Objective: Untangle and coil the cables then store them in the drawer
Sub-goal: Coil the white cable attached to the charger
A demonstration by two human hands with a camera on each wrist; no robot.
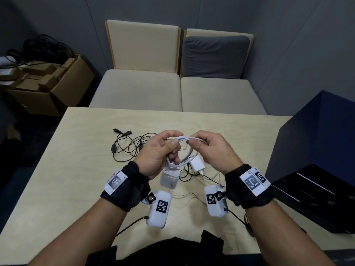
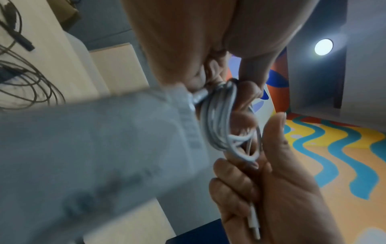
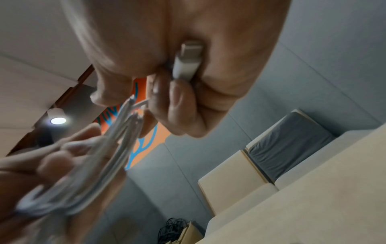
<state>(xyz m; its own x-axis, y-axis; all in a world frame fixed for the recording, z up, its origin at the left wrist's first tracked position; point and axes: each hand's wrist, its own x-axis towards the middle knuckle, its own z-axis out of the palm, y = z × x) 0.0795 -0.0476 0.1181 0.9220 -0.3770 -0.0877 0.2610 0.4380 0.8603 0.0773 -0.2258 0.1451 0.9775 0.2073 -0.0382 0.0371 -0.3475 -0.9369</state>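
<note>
A pale wooden worktop (image 1: pixel 76 169) stands before two beige seats (image 1: pixel 178 93) in a grey-walled room. Above its middle both hands hold one white cable (image 1: pixel 189 138), wound into a small bundle of several loops whose long axis runs left to right between them. The left hand (image 1: pixel 159 152) has its fingers curled round the left end of the bundle; a white charger block (image 1: pixel 170 178) hangs down from it, with small print too blurred to read. The right hand (image 1: pixel 213 150) pinches the right end, and the wrist view shows the cable's plug (image 3: pixel 188 62) tucked in its palm, pointing back toward the wrist. On the worktop lie a tangled black cable (image 1: pixel 130 146) to the left and a second white charger (image 1: pixel 196 164) beneath the hands. A dark blue cabinet (image 1: pixel 317 150) stands at the right with one drawer (image 1: pixel 311 198) pulled open.
</note>
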